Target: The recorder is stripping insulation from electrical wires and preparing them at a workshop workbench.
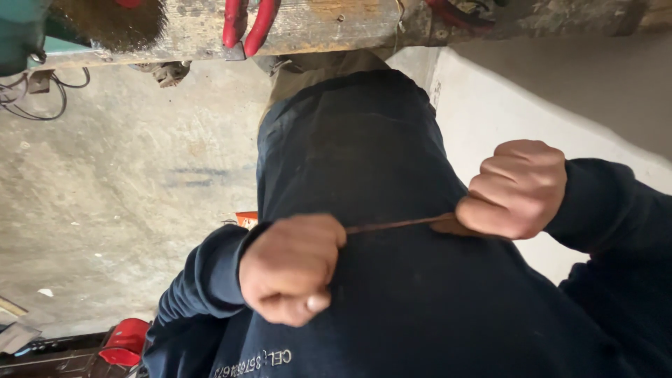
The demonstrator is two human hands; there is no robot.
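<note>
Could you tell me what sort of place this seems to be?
Probably a rough workshop: a worn wooden bench carries red-handled pliers, loose cables hang over a bare concrete floor, and both hands grip a thin rusty strip.

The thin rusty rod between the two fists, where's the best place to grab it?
Probably the bare middle of the rod, pinched from above: the left hand and right hand cover both ends, and only that short span shows.
</note>
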